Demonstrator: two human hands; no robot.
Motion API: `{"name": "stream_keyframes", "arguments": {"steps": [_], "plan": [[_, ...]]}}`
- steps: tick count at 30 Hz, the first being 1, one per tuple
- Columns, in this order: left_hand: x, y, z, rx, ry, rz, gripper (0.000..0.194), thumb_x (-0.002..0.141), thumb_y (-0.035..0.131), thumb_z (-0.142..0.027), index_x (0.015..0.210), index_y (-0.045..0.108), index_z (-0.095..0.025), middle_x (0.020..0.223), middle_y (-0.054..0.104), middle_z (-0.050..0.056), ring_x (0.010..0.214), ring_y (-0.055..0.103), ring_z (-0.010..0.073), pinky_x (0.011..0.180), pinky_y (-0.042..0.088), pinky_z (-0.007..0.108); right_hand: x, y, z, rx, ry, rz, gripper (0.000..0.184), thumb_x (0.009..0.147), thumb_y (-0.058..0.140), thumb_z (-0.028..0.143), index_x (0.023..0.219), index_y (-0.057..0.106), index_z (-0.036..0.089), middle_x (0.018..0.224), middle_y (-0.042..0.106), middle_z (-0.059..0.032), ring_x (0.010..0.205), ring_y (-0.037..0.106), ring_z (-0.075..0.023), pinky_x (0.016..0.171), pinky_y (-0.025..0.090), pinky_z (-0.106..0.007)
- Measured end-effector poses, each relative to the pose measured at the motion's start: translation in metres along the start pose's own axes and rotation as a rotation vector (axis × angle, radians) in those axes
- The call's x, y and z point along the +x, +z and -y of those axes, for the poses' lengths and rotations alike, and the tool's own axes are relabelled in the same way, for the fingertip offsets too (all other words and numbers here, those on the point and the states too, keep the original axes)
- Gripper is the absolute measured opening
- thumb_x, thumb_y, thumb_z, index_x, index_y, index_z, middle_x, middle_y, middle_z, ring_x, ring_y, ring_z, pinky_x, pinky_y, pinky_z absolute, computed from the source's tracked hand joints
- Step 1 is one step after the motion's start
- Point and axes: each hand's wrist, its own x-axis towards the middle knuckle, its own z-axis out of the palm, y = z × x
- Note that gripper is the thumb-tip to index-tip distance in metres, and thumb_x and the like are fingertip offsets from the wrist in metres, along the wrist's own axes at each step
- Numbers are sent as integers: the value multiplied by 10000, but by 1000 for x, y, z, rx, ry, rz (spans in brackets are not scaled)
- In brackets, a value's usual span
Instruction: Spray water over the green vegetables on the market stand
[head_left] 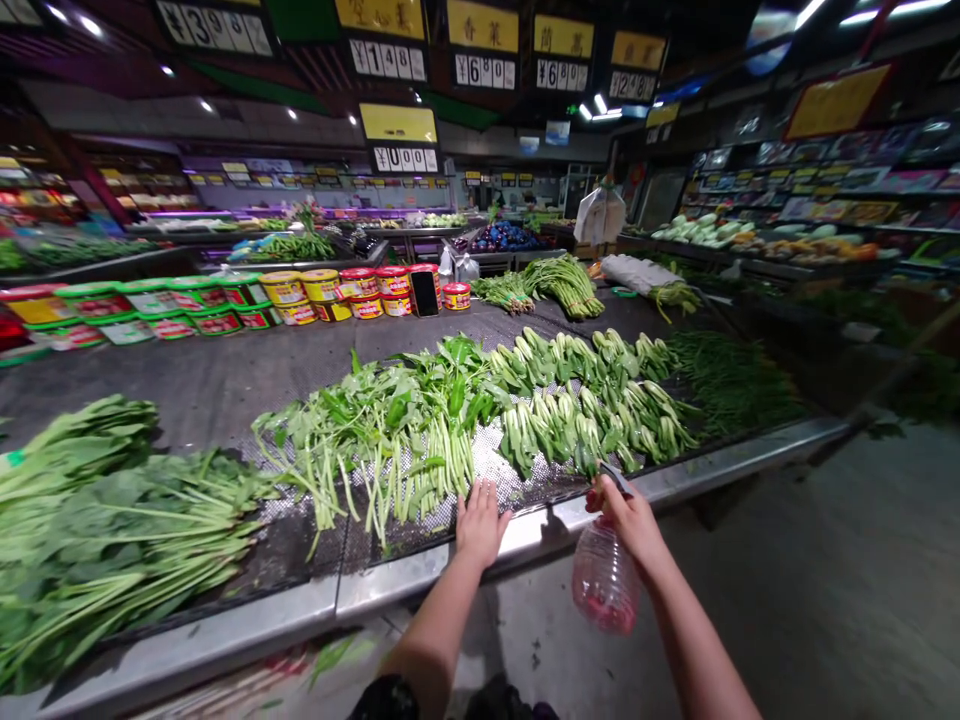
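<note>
Well, the left hand (480, 522) lies open on the steel rim (720, 478), just beside the leafy greens (390, 440), while the right hand (626, 520) clenches a plastic bottle (604, 580) at its top, the bottle hanging outside the rim, near the bok choy (577, 410).
</note>
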Motion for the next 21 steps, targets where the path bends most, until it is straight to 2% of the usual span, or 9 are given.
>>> {"name": "stream_keyframes", "arguments": {"steps": [5, 9, 11, 16, 18, 21], "plan": [[-1, 0, -3, 14, -8, -16, 648, 893, 200, -502, 1414, 244, -119, 1482, 217, 75, 1384, 83, 220, 1112, 101, 459, 8, -13, -5, -4, 34, -27, 429, 750, 534, 577, 883, 630, 180, 762, 681, -87, 671, 623, -239, 492, 477, -307], [0, 2, -3, 31, -15, -15, 658, 892, 198, -514, 1411, 252, -112, 1475, 241, 75, 1381, 106, 222, 1115, 111, 451, 20, -27, 0, -13, -23, -67, 474, 714, 561, 591, 891, 645, 160, 869, 692, -114, 743, 632, -261, 494, 485, -310], [1, 4, -2, 42, -13, -20, 661, 891, 193, -525, 1409, 260, -120, 1471, 251, 73, 1380, 115, 225, 1114, 120, 453, 24, -32, 2, 4, -38, -83, 482, 716, 554, 600, 879, 645, 155, 852, 695, -112, 721, 634, -255, 484, 484, -306], [1, 9, -1, 67, -7, -64, 636, 894, 205, -520, 1404, 284, -147, 1459, 282, 72, 1376, 137, 224, 1108, 146, 456, 25, -38, -2, 30, -3, -92, 478, 722, 542, 611, 813, 640, 152, 665, 674, -84, 614, 618, -226, 475, 476, -297], [0, 10, 0, 68, -3, -77, 632, 895, 212, -519, 1402, 288, -149, 1456, 288, 73, 1375, 140, 224, 1107, 151, 454, 26, -37, -3, 31, 8, -91, 491, 717, 548, 611, 850, 644, 148, 647, 666, -75, 594, 613, -222, 469, 469, -296], [0, 9, 0, 69, 5, -80, 637, 897, 204, -518, 1401, 288, -138, 1458, 277, 75, 1375, 141, 224, 1107, 150, 455, 27, -33, 1, 9, -25, -73, 534, 732, 545, 595, 990, 638, 137, 725, 684, -84, 639, 622, -228, 476, 461, -290]]}}
